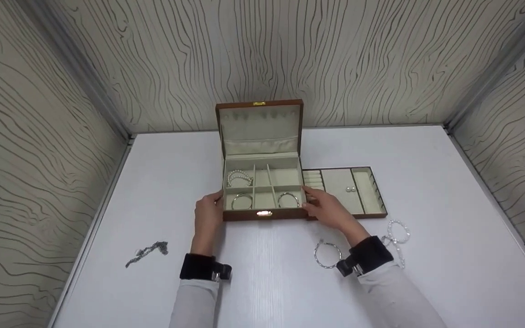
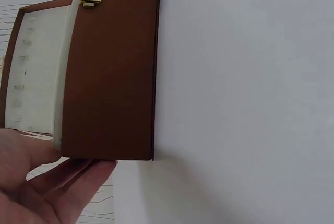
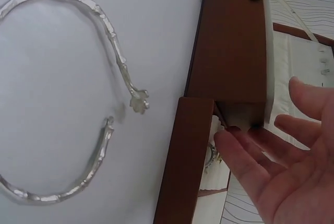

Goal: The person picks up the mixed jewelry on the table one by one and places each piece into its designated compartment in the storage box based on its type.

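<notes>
An open brown jewelry box (image 1: 265,213) with a cream lining and a gold clasp stands on the white table, its lid (image 1: 262,127) raised at the back. Its compartments hold pearl strands (image 1: 239,177) at the back left and a silver bangle in each front corner. My left hand (image 1: 208,212) touches the box's left side, thumb near the upper edge and fingers lower on the wall. On the other side, my right hand (image 1: 331,209) rests its straight fingertips against the right wall, above a low tray (image 1: 376,215) with ring rolls and pearl earrings (image 1: 350,189).
Near my right wrist lies an open silver bangle (image 1: 327,266). Clear bead bracelets (image 1: 399,231) are farther right, partly behind the wrist strap. A dark chain (image 1: 153,249) lies on the left of the table (image 1: 262,282). Patterned walls (image 1: 262,54) enclose the back and sides.
</notes>
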The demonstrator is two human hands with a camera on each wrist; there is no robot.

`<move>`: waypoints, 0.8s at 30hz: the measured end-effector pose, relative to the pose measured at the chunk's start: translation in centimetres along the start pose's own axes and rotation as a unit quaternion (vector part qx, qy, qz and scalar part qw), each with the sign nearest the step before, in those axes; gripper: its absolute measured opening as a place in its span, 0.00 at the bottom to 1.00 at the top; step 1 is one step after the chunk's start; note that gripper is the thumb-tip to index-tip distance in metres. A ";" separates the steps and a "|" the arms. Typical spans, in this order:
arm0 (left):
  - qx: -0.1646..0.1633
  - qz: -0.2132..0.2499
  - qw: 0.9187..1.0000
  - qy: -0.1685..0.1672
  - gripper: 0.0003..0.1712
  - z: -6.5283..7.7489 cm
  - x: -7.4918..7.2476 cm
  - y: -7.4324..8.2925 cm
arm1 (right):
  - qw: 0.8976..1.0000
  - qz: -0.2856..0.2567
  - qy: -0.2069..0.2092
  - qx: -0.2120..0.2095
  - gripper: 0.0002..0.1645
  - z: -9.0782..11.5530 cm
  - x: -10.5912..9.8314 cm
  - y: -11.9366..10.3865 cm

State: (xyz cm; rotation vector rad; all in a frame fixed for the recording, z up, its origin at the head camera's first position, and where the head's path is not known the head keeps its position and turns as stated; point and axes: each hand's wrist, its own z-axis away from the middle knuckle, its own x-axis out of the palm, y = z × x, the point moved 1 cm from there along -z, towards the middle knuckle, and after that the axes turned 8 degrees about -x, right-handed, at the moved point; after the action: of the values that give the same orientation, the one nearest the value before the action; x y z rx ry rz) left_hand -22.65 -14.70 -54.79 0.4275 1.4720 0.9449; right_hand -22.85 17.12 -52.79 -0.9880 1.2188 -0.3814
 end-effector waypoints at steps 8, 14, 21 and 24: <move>0.002 -0.013 1.000 -0.010 0.18 -0.2 0.0 0.0 | 0.999 0.033 0.006 -0.034 0.34 2.4 -1.5 -0.9; 0.008 -0.015 1.000 -0.009 0.18 -0.1 0.1 0.1 | 0.998 0.051 0.023 -0.029 0.34 4.5 -3.5 -1.2; 0.008 -0.020 1.000 -0.004 0.18 -0.1 0.3 -0.1 | 0.996 0.073 0.054 0.002 0.36 7.1 -6.1 -0.3; 0.000 -0.014 1.000 -0.005 0.18 -0.2 0.3 -0.2 | 0.995 0.071 0.061 0.028 0.36 8.1 -6.9 0.4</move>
State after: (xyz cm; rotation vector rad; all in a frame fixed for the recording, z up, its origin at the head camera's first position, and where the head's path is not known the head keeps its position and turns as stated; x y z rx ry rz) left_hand -22.82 -14.64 -55.10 0.4103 1.4663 0.9189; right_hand -18.03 25.75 -48.83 -0.8334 1.3724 -0.3655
